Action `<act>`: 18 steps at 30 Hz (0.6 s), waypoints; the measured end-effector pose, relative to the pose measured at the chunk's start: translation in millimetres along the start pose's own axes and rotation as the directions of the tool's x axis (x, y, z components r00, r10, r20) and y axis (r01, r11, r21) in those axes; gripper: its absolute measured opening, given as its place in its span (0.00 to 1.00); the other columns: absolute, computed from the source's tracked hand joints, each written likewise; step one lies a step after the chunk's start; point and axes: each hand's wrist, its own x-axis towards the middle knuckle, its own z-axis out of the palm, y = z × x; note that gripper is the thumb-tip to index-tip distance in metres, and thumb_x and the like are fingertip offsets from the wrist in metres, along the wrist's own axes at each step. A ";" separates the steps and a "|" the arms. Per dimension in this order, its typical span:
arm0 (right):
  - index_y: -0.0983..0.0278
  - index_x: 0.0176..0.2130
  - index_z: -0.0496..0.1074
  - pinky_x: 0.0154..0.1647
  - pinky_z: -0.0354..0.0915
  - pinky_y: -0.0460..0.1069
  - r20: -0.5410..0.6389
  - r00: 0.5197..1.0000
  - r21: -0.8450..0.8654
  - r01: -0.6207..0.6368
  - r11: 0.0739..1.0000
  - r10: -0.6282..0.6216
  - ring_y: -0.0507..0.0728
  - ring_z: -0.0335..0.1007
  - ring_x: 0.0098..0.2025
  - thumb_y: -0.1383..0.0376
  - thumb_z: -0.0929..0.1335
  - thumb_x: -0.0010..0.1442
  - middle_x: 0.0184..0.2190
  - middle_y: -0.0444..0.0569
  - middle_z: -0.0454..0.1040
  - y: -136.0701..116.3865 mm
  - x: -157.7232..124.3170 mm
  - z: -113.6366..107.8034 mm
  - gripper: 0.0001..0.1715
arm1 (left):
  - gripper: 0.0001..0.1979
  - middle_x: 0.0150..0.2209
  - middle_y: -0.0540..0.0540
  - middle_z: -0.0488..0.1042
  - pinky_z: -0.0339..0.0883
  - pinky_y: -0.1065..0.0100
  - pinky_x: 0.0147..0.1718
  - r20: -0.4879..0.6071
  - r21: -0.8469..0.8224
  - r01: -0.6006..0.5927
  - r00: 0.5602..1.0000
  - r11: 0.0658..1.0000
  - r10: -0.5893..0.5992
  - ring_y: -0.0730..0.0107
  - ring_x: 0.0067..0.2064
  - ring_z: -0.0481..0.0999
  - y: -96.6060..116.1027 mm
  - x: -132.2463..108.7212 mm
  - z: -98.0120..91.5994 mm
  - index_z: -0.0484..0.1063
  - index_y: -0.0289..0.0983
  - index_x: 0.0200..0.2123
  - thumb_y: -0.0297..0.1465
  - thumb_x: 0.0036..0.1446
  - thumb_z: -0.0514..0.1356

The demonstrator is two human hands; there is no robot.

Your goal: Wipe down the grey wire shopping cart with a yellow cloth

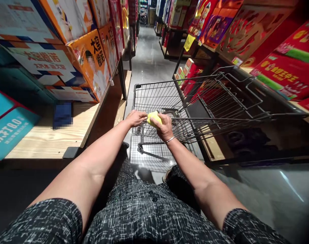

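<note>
A yellow cloth (154, 118), bunched up, is gripped in my right hand (165, 127) at the near top rim of a grey wire shopping cart (197, 118). My left hand (136, 118) is closed over the cart's near left corner, its fingertips close beside the cloth. Whether those fingertips also touch the cloth I cannot tell. The cart stands crosswise in front of me, and its wire basket shows bare mesh. Both hands hide part of the rim beneath them.
Wooden shelving (55, 135) on the left bears stacked orange-and-white cartons (89, 64) and a dark blue item (62, 114). On the right, a shelf holds red gift boxes (284, 74), close to the cart's far end. A tiled aisle (149, 51) runs ahead between the shelves.
</note>
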 end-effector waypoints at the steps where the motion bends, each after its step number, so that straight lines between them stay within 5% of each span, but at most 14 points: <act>1: 0.45 0.61 0.75 0.69 0.51 0.68 0.002 1.000 0.008 -0.011 1.000 0.011 0.69 0.58 0.65 0.62 0.64 0.70 0.62 0.53 0.67 -4.5 -0.6 5.7 0.23 | 0.17 0.42 0.52 0.85 0.61 0.61 0.56 0.001 -0.005 -0.015 1.000 1.000 0.015 0.60 0.48 0.79 -0.8 -0.1 0.4 0.81 0.47 0.50 0.41 0.70 0.53; 6: 0.41 0.61 0.75 0.67 0.51 0.72 -0.047 0.997 0.048 -0.057 0.997 0.059 0.71 0.57 0.67 0.58 0.68 0.69 0.60 0.54 0.71 -7.1 -14.2 34.8 0.22 | 0.15 0.42 0.50 0.85 0.63 0.62 0.54 -0.018 -0.011 -0.069 0.997 0.998 0.069 0.62 0.45 0.80 -4.2 0.5 2.0 0.83 0.43 0.47 0.37 0.70 0.56; 13: 0.40 0.56 0.78 0.64 0.61 0.65 0.342 0.935 -0.014 -0.091 0.996 0.090 0.67 0.62 0.64 0.65 0.68 0.67 0.65 0.46 0.70 -0.6 -56.3 113.5 0.23 | 0.15 0.47 0.48 0.86 0.67 0.63 0.52 -0.025 -0.032 -0.059 0.998 0.998 0.058 0.63 0.49 0.81 -6.0 2.9 1.0 0.81 0.44 0.54 0.37 0.70 0.57; 18: 0.47 0.53 0.80 0.58 0.65 0.63 0.357 0.927 -0.025 -0.110 0.994 0.112 0.66 0.66 0.59 0.67 0.68 0.64 0.60 0.50 0.75 -1.5 -74.5 142.4 0.22 | 0.16 0.47 0.48 0.86 0.67 0.64 0.52 -0.023 -0.015 -0.072 0.997 0.997 0.071 0.63 0.48 0.82 -8.0 3.8 0.3 0.81 0.45 0.54 0.36 0.70 0.57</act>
